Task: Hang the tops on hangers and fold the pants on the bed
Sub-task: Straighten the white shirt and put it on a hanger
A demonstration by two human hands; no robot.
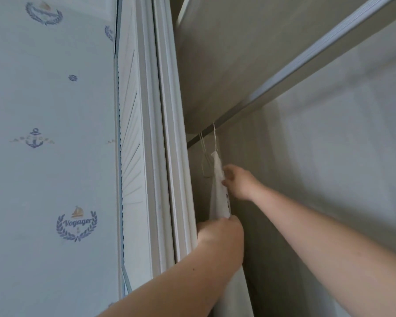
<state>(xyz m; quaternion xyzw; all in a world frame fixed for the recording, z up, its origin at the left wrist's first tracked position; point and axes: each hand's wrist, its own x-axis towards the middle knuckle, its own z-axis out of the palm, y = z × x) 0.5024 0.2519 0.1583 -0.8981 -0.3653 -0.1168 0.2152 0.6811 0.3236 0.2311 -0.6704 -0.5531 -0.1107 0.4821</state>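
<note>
— Our left hand (220,234) sits low, fingers pinched on the near edge of the white top (217,191). To its left stand the wardrobe door (169,133) and, beyond it, the wallpaper (50,138) with anchors and crests.

— And our right hand (237,181)?

— Higher and to the right, fingers curled against the same cloth just under its upper end. We'd call it a light pinch, though the fingertips are partly hidden behind the fabric.

— So where does the top lie from us?

— Between the two hands and above them. Its long axis runs close to vertical: it hangs from a hanger (215,138) whose thin hook goes up to the rail (206,133) under the shelf (226,72), and it falls past the left hand out of view at the bottom.

— Is there another hanger?

— A bare one (202,154) just left of the top, above the left hand.

— Which hand is nearer the hook?

— The right one, clearly. We judge the hanging itself is done for this top and what remains is straightening: the right hand steadies the shoulder while the left draws the cloth downward along its length.

— The pants and the bed?

— Neither is in view.
</note>
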